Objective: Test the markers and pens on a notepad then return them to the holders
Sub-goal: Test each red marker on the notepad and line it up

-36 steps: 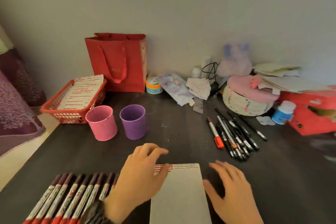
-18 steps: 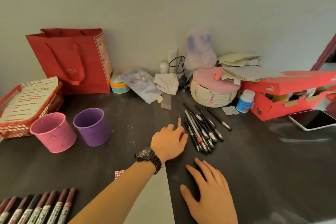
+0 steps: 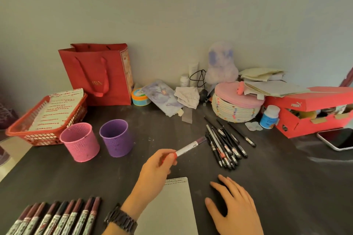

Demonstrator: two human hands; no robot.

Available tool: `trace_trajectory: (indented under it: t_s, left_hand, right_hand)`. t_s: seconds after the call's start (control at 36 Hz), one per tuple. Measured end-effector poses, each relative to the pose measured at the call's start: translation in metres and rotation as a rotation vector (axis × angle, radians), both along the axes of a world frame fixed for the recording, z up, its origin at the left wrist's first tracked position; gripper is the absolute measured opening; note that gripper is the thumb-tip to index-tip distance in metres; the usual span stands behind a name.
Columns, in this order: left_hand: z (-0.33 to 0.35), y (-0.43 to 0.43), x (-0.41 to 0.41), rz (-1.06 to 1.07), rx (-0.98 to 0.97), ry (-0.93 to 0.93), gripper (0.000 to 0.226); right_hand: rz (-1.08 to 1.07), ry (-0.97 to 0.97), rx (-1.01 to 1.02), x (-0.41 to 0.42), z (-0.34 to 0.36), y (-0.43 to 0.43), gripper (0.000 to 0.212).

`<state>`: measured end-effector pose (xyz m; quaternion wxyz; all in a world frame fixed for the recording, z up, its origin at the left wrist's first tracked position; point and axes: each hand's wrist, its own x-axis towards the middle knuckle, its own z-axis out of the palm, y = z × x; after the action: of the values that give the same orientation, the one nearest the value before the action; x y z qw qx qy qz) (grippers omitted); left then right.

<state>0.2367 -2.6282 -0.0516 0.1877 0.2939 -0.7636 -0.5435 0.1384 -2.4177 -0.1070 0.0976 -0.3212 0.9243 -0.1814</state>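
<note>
Dark table [image 3: 57, 173], plain wall behind. Left hand [image 3: 156, 166] pinches a marker [image 3: 189, 147] by its red near end, seemingly lifted off the table, its far end by the pens [image 3: 223, 145]. Right hand [image 3: 235, 206] lies flat, fingers spread, right of the notepad [image 3: 172, 206]. Pink cup [image 3: 80, 141] and purple cup [image 3: 116, 137] stand far left.

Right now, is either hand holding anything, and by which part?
The left hand pinches a marker by its red end, the white barrel pointing away. The right hand holds nothing; it rests open on the table.
</note>
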Motion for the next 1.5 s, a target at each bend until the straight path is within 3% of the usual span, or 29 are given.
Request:
trace_trajectory:
  t_s: [0.11,0.17,0.33,0.42,0.58,0.69,0.78,0.89,0.97,1.22,1.31,1.39,1.5]
  left_hand:
    - [0.001,0.02,0.039,0.051,0.213,0.098,0.03]
    - [-0.001,0.03,0.053,0.076,0.274,0.09,0.037]
    - [-0.005,0.052,0.074,0.09,0.402,0.006,0.049]
    - [-0.005,0.06,0.08,0.049,0.336,-0.051,0.052]
    - [-0.005,0.069,0.087,0.053,0.184,-0.124,0.054]
    - [-0.006,0.074,0.091,0.059,-0.027,-0.225,0.056]
    - [-0.012,0.079,0.094,0.065,-0.162,-0.287,0.053]
    - [-0.023,0.083,0.094,0.137,-0.321,-0.32,0.046]
    - [-0.025,0.086,0.095,0.136,-0.421,-0.325,0.04]
    - [-0.014,0.095,0.098,0.111,-0.452,-0.4,0.058]
    - [-0.008,0.096,0.1,0.078,-0.35,-0.385,0.059]
    - [-0.009,0.085,0.116,-0.011,-0.102,-0.386,0.051]
    - [-0.023,0.049,0.145,0.236,0.038,-0.303,0.053]
  right_hand:
    - [-0.009,-0.006,-0.006,0.005,0.009,-0.002,0.05]
    - [-0.044,-0.086,-0.108,0.012,0.018,-0.004,0.044]
    - [-0.065,-0.666,-0.685,0.043,0.049,-0.018,0.043]
    - [-0.155,-0.888,-0.828,0.055,0.061,-0.033,0.026]
    - [-0.287,-0.921,-1.149,0.094,0.056,-0.045,0.022]
    - [-0.425,-1.141,-1.369,0.11,0.054,-0.052,0.011]
    - [-0.499,-1.388,-1.517,0.116,0.056,-0.055,0.014]
    - [-0.668,-1.56,-1.587,0.113,0.056,-0.057,0.036]
    - [-0.701,-1.6,-1.546,0.109,0.056,-0.055,0.042]
    - [-0.496,-1.624,-1.434,0.098,0.064,-0.053,0.049]
    - [-0.365,-1.637,-1.43,0.096,0.063,-0.052,0.049]
    - [-0.223,-1.604,-1.478,0.072,0.066,-0.041,0.049]
    - [-0.142,-1.509,-1.652,0.015,0.071,-0.017,0.05]
